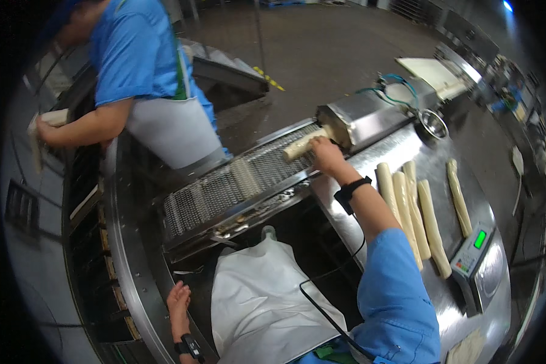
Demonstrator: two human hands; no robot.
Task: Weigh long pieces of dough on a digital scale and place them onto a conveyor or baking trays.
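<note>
My right hand (326,153) is closed over the near part of a thick, pale dough roll (297,147). The roll lies above a metal mesh conveyor (215,197), its far end at the mouth of a steel machine housing (370,115). Low on the left, my left hand (178,298) hangs beside the curved metal rail, fingers loosely apart and holding nothing. To the right of my right arm, several long dough rolls (409,200) lie side by side on a steel table (370,159). Another dough roll (458,194) lies apart from them.
A scale (472,258) with a lit green display stands at the table's right side. A metal bowl (432,124) sits by the housing. At far left a co-worker (142,67) in blue holds a pale piece beyond the curved metal rail (120,242).
</note>
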